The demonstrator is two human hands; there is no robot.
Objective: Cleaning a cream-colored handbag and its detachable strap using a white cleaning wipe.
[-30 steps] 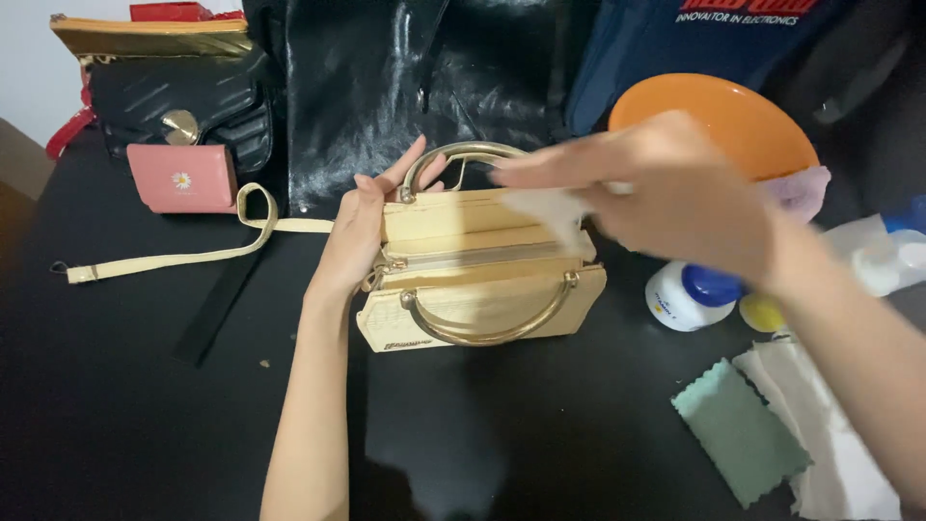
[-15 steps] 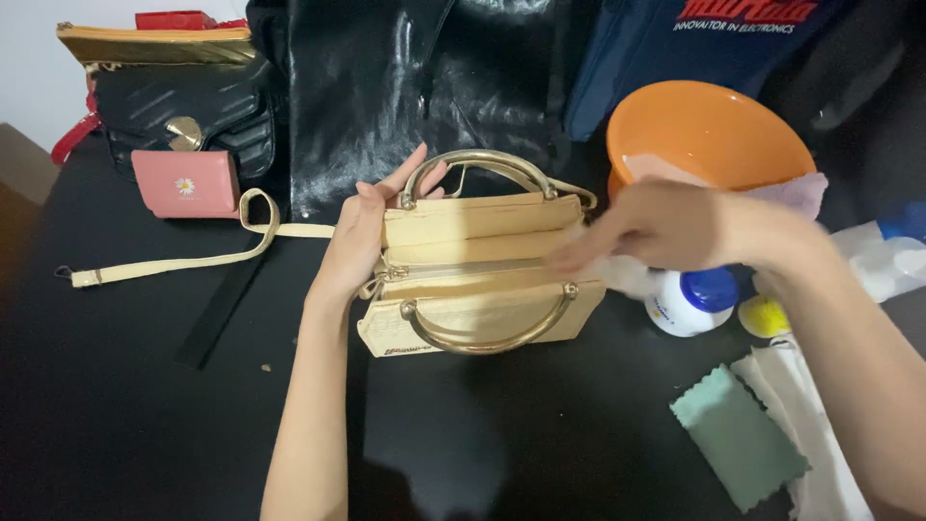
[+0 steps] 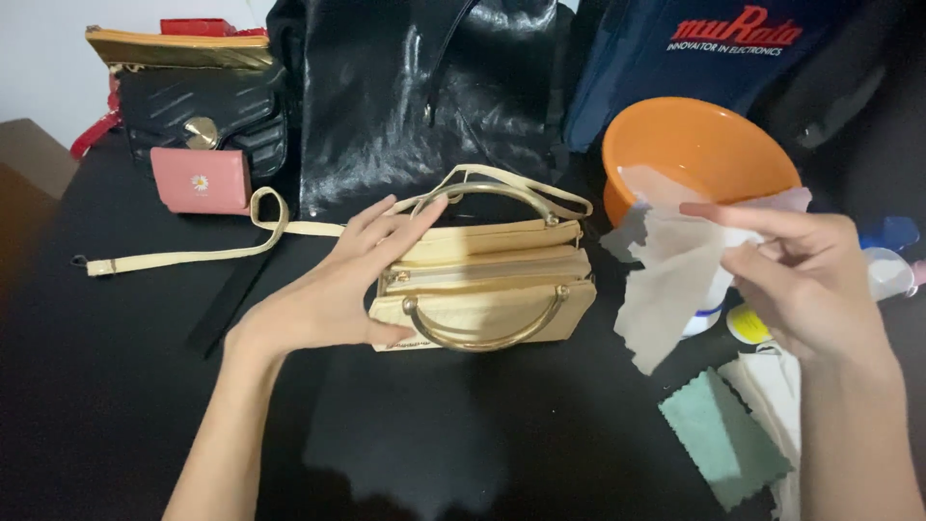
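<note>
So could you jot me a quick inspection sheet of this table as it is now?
Surface: black table, mostly bare in front.
Job's things: cream handbag with round metal handles; thin white wipe.
Clutter: orange bowl, green cloth, pink wallet, black bags, cream strap.
Hands: left hand rests on the handbag's end; right hand pinches the wipe, held off the bag.
Cables: nothing seen.
Surroundings: pale wall.
</note>
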